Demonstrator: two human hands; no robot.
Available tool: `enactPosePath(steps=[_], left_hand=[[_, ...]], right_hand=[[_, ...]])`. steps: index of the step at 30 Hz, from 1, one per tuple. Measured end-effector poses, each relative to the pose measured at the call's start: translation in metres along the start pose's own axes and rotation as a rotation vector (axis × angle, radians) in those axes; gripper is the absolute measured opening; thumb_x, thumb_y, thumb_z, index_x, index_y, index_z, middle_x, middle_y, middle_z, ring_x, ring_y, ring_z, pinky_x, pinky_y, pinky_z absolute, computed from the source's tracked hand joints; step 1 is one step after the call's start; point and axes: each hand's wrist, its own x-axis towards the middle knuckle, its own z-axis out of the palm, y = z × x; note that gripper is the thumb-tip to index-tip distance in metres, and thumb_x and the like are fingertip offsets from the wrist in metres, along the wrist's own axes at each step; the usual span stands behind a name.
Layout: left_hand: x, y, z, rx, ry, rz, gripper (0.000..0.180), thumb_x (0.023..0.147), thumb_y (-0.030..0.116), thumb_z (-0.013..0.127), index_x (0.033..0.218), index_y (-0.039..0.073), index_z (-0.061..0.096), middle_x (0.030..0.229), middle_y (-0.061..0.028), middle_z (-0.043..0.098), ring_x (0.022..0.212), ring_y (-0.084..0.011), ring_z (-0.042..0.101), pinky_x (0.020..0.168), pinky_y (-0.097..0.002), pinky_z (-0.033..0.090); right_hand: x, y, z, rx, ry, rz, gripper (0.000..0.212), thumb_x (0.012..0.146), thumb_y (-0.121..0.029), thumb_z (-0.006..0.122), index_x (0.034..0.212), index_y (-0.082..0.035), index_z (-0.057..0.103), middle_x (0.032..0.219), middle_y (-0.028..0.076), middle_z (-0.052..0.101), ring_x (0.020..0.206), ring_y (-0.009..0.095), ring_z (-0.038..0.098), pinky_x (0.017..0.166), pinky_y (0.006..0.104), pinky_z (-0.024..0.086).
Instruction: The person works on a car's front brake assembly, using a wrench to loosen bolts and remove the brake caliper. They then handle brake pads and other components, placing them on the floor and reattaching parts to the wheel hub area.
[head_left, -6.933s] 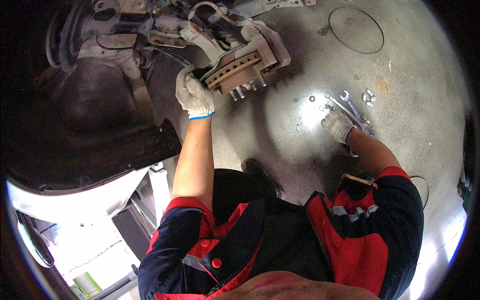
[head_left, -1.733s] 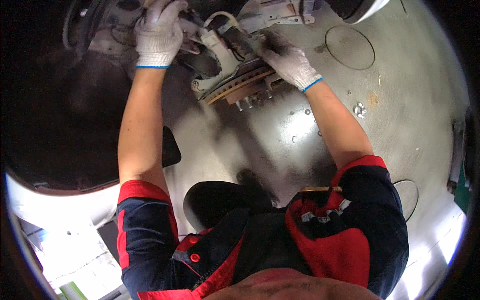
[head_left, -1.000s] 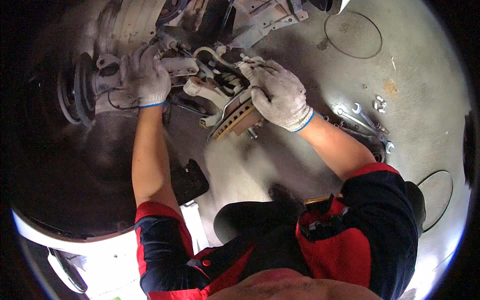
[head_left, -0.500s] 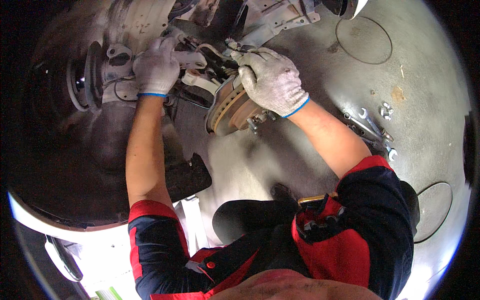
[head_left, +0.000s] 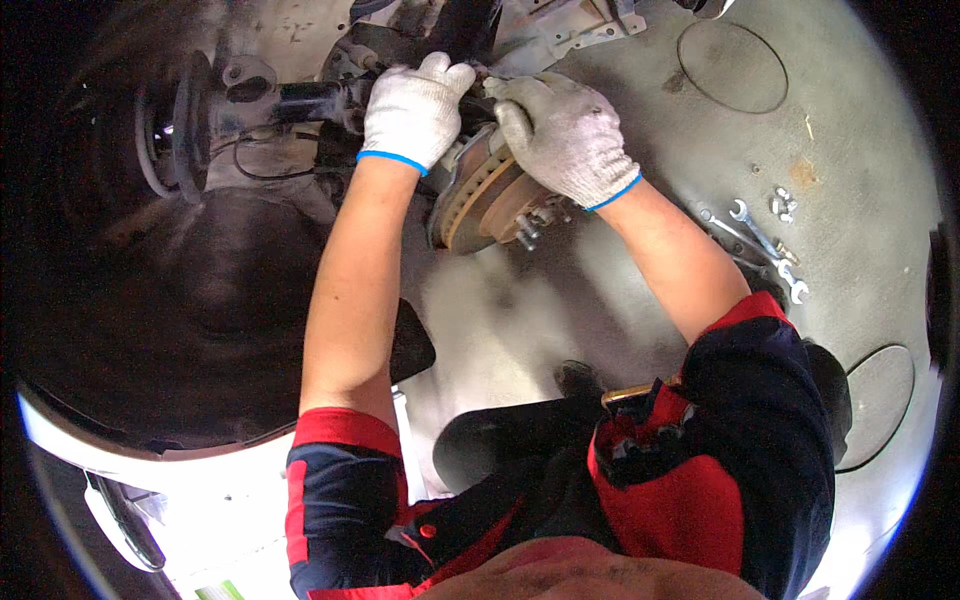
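My left hand (head_left: 412,115), in a white knit glove with a blue cuff, is at the suspension parts above the brake disc (head_left: 470,205). Its fingers are curled, and what lies inside them is hidden. Just beside it, my right hand (head_left: 572,138), in a greyer glove, rests over the upper rim of the disc with fingers bent and thumb tucked in. Whatever that hand grips cannot be made out. Wheel studs (head_left: 528,232) stick out of the hub. To the left, a dark strut tube (head_left: 308,102) runs sideways toward my left hand.
A round spring plate (head_left: 188,130) sits at the left in the dark wheel arch (head_left: 200,330). Wrenches (head_left: 755,232) and several nuts (head_left: 783,204) lie on the floor at right. A thin dark ring (head_left: 786,80) is farther off. My dark-clad knee (head_left: 500,435) is below.
My left hand has left the strut bracket and moved right, close beside my right hand. My right hand stays over the disc's upper rim. The view has shifted slightly.
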Motion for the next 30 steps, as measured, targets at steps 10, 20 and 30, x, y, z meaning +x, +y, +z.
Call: enactPosePath(steps=[10,20,30], left_hand=[[-0.033,-0.011,-0.003,-0.220,0.404,-0.023,0.037,0.071,-0.004,0.064,0.103,0.015,0.070,0.105,-0.0116,0.068,0.097,-0.0382,0.067,0.093,-0.0444,0.056],[-0.154,0.083,0.002,-0.673,0.815,-1.024,0.033,0.103,0.022,0.058,0.125,-0.002,0.059,0.117,-0.0167,0.068,0.105,-0.0272,0.065,0.096,-0.0399,0.051],[-0.100,0.092,0.046,-1.132,0.895,-1.390,0.017,0.095,0.003,0.053,0.107,-0.002,0.064,0.099,-0.0132,0.068,0.090,-0.0224,0.062,0.088,-0.0348,0.049]], right_hand=[[-0.012,-0.034,0.006,-0.071,0.018,-0.035,0.028,0.089,-0.029,0.072,0.104,-0.005,0.072,0.099,0.015,0.074,0.095,0.034,0.071,0.084,0.0465,0.057],[-0.012,-0.036,0.004,-0.081,0.035,-0.068,0.024,0.089,-0.025,0.071,0.102,-0.005,0.071,0.099,0.016,0.073,0.094,0.036,0.070,0.084,0.0479,0.056],[0.019,-0.032,0.007,-0.164,-0.145,-0.001,0.026,0.093,-0.028,0.065,0.099,-0.005,0.073,0.087,0.014,0.074,0.086,0.034,0.072,0.075,0.0477,0.057]])
